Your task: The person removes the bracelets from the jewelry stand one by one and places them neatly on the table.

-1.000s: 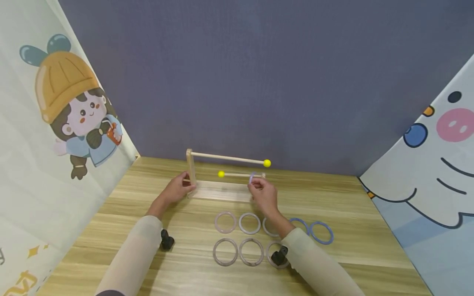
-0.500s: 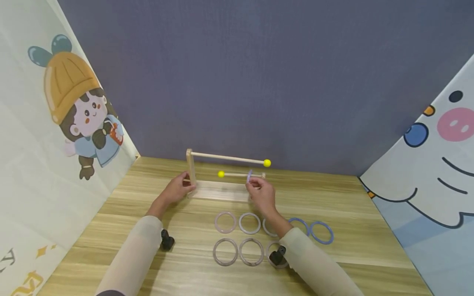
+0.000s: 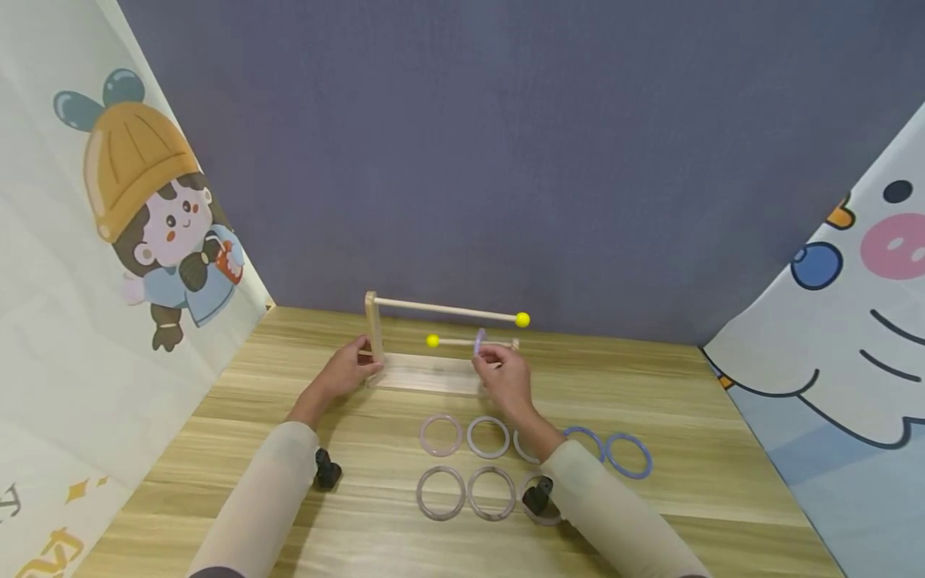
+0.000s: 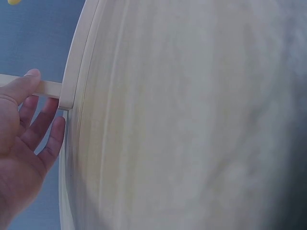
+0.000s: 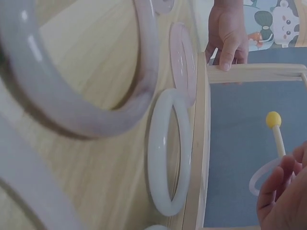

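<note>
A wooden bangle stand (image 3: 426, 375) is at the back of the table, with a long upper rod (image 3: 448, 309) and a shorter lower rod (image 3: 455, 342), each tipped with a yellow ball. My left hand (image 3: 345, 371) grips the left upright (image 4: 48, 89), thumb on one side and fingers on the other. My right hand (image 3: 508, 377) pinches a lavender bangle (image 3: 479, 340) upright at the lower rod, right of its yellow ball (image 5: 273, 119). The bangle seems to encircle the rod; fingers hide part of it in the right wrist view.
Several bangles lie flat in two rows in front of the stand, among them a pinkish one (image 3: 441, 435), a white one (image 3: 487, 437), a brownish-grey one (image 3: 441, 493) and a blue one (image 3: 629, 455). My right forearm covers parts of some. A dark wall (image 3: 462, 160) rises behind the table.
My right hand has slid a little to the left along the lower rod, carrying the lavender bangle closer to the yellow ball. The left hand stays on the upright.
</note>
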